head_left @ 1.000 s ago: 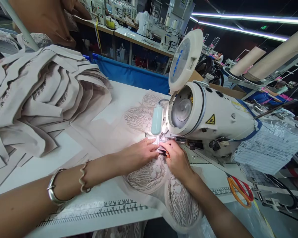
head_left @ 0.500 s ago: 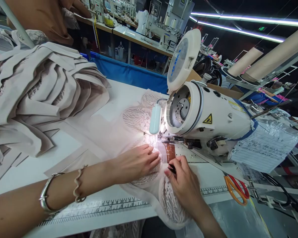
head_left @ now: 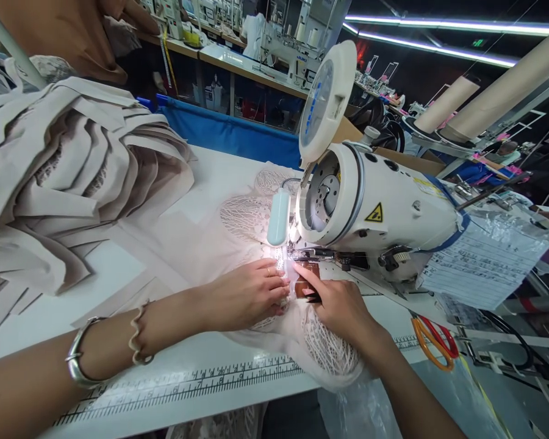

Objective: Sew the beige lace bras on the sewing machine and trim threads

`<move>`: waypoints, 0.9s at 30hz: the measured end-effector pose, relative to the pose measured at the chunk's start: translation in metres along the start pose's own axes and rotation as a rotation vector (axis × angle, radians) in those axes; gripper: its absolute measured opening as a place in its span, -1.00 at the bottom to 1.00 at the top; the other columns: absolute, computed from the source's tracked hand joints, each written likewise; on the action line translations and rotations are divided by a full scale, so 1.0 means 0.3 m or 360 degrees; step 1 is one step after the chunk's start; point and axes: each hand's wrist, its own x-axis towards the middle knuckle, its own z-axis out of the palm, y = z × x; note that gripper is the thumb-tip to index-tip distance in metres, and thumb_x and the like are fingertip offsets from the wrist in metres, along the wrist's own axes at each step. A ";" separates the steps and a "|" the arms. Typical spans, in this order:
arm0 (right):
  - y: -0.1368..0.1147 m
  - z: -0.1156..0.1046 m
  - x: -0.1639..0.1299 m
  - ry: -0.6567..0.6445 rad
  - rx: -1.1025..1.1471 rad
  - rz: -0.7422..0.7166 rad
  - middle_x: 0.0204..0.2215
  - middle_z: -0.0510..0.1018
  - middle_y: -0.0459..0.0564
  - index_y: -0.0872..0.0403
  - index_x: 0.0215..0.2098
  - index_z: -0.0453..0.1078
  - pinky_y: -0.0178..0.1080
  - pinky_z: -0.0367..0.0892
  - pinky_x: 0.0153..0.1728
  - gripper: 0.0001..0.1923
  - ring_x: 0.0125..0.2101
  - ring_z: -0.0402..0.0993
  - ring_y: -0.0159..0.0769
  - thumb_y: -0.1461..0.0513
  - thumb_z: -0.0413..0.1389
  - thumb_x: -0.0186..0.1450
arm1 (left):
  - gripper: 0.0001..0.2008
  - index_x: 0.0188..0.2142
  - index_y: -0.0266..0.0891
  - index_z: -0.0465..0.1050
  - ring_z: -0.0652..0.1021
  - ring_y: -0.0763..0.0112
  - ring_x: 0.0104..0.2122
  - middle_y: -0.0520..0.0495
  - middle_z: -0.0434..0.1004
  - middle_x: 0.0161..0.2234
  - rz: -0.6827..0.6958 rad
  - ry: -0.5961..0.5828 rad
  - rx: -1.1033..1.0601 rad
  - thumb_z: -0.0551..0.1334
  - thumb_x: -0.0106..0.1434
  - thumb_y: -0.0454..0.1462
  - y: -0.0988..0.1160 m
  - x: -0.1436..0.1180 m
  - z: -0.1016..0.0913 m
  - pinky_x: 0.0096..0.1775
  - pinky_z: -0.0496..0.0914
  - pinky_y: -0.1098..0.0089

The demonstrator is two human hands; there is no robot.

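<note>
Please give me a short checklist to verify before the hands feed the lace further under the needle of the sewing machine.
1. Left hand flat on the lace piece, beside the needle area: ok.
2. Right hand on the lace, forefinger pointing at the presser foot: ok, but close.
3. Fingertips away from the needle itself: cannot tell, glare hides it.
4. Machine lamp lighting the seam: ok.
5. Scissors away from the fabric path, on the table: ok.
6. Lace lying without folds under the foot: cannot tell.
</note>
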 end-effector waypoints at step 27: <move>0.016 -0.008 0.082 0.0117 0.0109 -0.0231 -0.08 0.69 -0.03 -0.09 0.14 0.50 -0.26 0.38 -0.11 -0.49 -0.09 0.58 -0.20 0.34 0.06 0.26 | -0.59 -0.16 -0.24 0.50 0.48 0.08 -0.04 -0.16 0.56 -0.11 -0.0103 -0.0197 0.0268 0.05 0.48 0.01 -0.022 -0.010 -0.018 0.11 0.12 0.06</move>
